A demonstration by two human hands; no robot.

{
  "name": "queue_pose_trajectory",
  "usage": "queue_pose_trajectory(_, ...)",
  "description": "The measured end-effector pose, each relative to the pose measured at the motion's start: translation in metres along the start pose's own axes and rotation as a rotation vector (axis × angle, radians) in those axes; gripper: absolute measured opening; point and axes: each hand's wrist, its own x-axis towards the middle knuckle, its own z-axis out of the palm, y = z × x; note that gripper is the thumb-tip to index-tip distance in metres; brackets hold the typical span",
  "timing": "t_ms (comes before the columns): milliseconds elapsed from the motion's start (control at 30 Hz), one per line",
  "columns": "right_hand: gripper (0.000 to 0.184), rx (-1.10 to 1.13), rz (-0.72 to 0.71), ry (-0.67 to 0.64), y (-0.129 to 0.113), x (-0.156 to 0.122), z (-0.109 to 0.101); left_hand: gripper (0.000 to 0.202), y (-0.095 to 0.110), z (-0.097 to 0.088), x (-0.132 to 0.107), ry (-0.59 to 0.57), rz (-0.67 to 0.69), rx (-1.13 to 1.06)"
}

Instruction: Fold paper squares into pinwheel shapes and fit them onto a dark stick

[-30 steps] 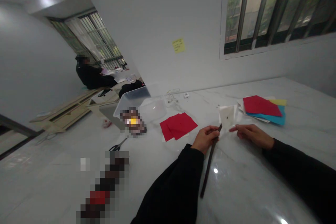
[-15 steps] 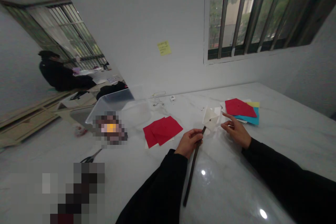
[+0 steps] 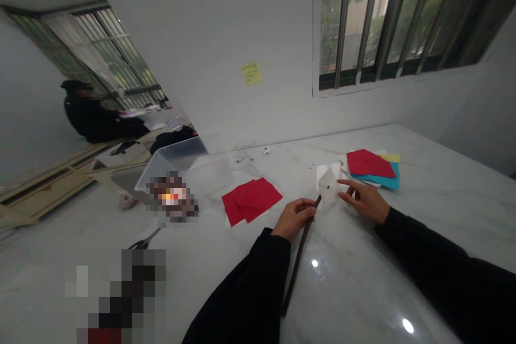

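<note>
My left hand [image 3: 295,219] is closed around a dark, thin stick [image 3: 299,258] just below its upper end. A white paper pinwheel [image 3: 329,189] with a dark dot at its centre is fixed at that end. The stick's lower end slants down toward me over the table. My right hand [image 3: 366,202] is open beside the pinwheel, index finger stretched out at the right edge of the paper; whether it touches cannot be made out for sure. White paper [image 3: 322,170] shows behind the pinwheel.
Red paper squares [image 3: 258,200] lie left of my left hand. A stack of red, blue and yellow paper [image 3: 368,164] lies beyond my right hand. Scissors [image 3: 143,243] and a clear plastic box [image 3: 183,153] are at the left. Another person [image 3: 94,118] sits far left.
The pinwheel has turned on the stick and shifted slightly right. My right index finger now reaches its edge. My left hand keeps its hold on the stick.
</note>
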Motion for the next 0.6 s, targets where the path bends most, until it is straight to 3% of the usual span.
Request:
queue_pose_trajectory(233,0.063,0.094,0.054,0.034,-0.001,0.000,-0.001,0.034,0.000,0.001,-0.001,0.014,0.011,-0.056)
queue_pose_trajectory(300,0.058,0.134,0.046,-0.142,-0.005,-0.001,-0.002,0.036,0.000,0.002,-0.001,0.055,0.013,-0.109)
queue_pose_trajectory(367,0.063,0.150,0.005,-0.345,-0.009,-0.003,-0.003,0.039,0.000,0.002,0.000,0.092,0.014,-0.152)
queue_pose_trajectory(400,0.065,0.143,-0.014,-0.387,-0.011,-0.003,-0.002,0.040,0.000,0.002,0.000,0.102,0.013,-0.161)
queue_pose_trajectory(600,0.047,0.093,0.006,-0.098,-0.006,-0.001,0.002,0.041,0.001,0.001,0.001,0.104,0.001,-0.154)
